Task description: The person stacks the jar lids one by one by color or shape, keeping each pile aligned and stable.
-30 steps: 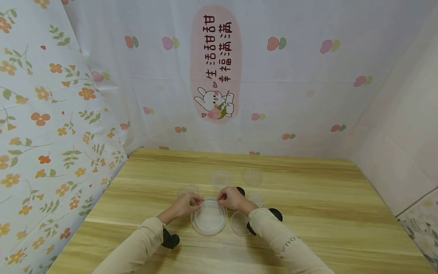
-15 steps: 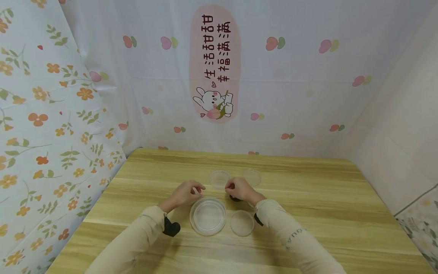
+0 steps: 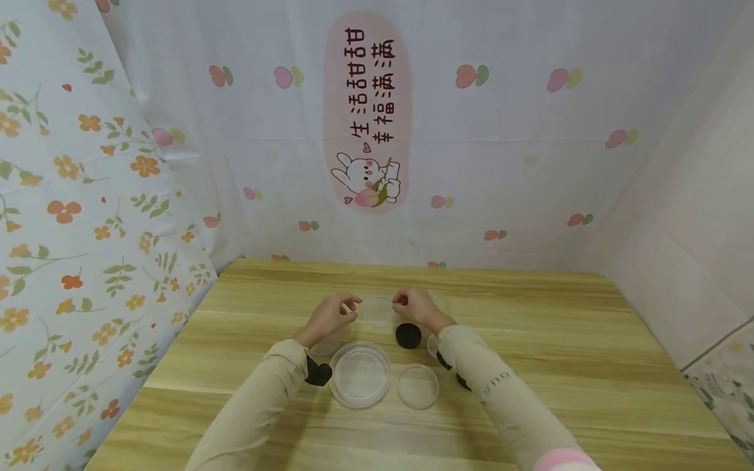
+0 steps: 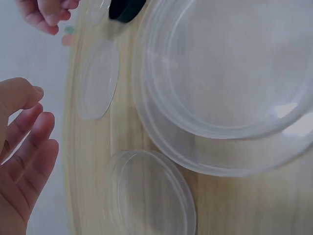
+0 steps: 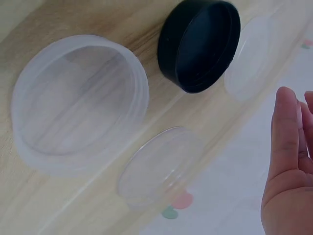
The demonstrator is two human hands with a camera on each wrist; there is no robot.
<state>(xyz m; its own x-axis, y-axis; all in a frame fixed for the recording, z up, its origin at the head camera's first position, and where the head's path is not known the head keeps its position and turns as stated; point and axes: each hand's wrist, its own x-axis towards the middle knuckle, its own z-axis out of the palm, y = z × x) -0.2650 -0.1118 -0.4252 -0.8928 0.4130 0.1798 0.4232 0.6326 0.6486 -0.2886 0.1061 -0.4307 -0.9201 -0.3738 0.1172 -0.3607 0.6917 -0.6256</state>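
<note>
At the back of the table lies a thin clear round lid (image 3: 377, 311), also seen as a clear lid (image 4: 100, 81) in the left wrist view. My left hand (image 3: 331, 315) is just left of it, fingers loosely bent and holding nothing. My right hand (image 3: 415, 306) is at its right side, thumb and fingers close together; the right wrist view shows those fingers (image 5: 288, 132) with nothing between them. Closer to me, a smaller clear round piece rests on a wider clear round lid (image 3: 359, 374). A black round cap (image 3: 408, 335) stands below my right hand.
Another clear disc (image 3: 418, 386) lies right of the stacked pair. A clear shallow dish (image 4: 151, 196) is partly hidden under my left wrist. Near my right wrist are a frosted round piece (image 5: 78, 107) and a clear disc (image 5: 161, 166). Patterned cloth (image 3: 501, 163) hangs behind the table.
Both hands have left the far rim of the stacked clear pieces and moved forward to either side of the back lid. The stack stays in place.
</note>
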